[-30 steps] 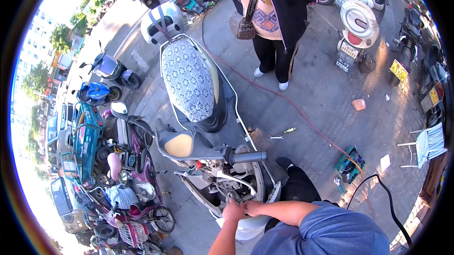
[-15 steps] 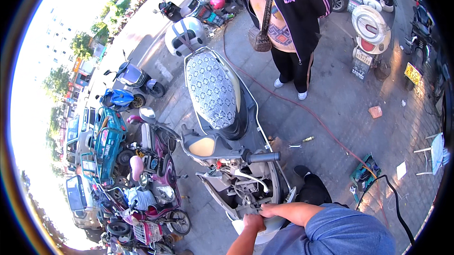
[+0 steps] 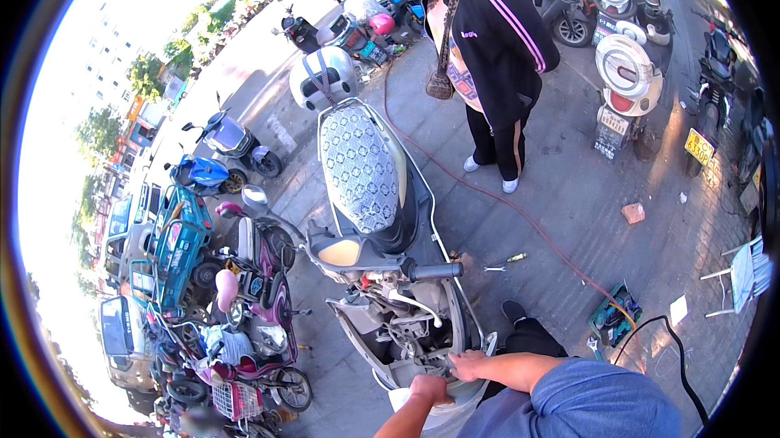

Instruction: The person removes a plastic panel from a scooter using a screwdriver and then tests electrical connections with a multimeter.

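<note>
A scooter (image 3: 348, 249) with a patterned seat cover (image 3: 360, 168) stands in front of me, its front end turned toward me. The front is opened up, baring wiring and inner parts (image 3: 412, 326) behind the handlebar. My left hand (image 3: 432, 389) is closed over the near edge of the white front panel (image 3: 448, 412). Just to its right, my right hand (image 3: 469, 366) grips the same panel's edge, its fingertips partly hidden against the frame. Above my hands are a white brake lever (image 3: 416, 305) and a dark handlebar grip (image 3: 437, 271).
A person (image 3: 497, 64) in a dark jacket stands beyond the scooter to the right. A wrench (image 3: 495, 269), a red hose (image 3: 532, 231), a green toolbox (image 3: 615, 316) and a small chair (image 3: 739, 277) are on the right. Parked bikes (image 3: 260, 308) crowd the left.
My view has shifted a little, so the scooter sits slightly further left and lower. Both hands stay at the front panel. The person beyond now shows higher up, turned toward the scooter.
</note>
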Tool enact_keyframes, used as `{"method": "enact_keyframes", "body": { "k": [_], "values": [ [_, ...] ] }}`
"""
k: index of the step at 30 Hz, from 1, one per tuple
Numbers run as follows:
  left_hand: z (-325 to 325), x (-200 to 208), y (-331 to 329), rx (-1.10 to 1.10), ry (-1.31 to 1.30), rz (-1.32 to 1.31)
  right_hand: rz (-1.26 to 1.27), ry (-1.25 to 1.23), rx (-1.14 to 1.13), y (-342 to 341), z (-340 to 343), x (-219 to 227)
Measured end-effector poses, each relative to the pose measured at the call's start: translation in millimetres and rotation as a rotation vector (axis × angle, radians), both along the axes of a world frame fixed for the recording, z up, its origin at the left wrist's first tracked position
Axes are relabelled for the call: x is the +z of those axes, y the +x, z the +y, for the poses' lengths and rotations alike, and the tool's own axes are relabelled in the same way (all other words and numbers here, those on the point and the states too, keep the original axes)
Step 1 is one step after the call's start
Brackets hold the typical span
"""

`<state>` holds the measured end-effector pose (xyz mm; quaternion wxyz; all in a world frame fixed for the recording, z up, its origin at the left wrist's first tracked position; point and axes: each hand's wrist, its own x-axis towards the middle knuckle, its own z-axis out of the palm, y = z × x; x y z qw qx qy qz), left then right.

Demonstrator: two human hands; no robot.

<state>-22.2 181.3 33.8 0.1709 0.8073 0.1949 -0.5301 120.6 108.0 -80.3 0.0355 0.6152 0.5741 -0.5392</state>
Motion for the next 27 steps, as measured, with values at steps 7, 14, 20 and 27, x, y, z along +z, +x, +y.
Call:
{"method": "enact_keyframes", "body": {
  "k": [7, 14, 20, 27],
  "values": [
    [-38, 2, 29, 0.027, 0.070, 0.018, -0.034, -0.104, 0.076, 87, -8, -12],
    [-60, 23, 27, 0.084, 0.096, -0.032, -0.151, -0.064, -0.111, 220, -66, -19],
    [-88, 16, 50, 0.057, 0.068, -0.035, -0.324, -0.196, -0.276, 330, -150, -30],
    [-132, 11, 47, 0.127, 0.091, -0.110, -0.377, -0.218, -0.515, 371, -225, -4]
  ]
}}
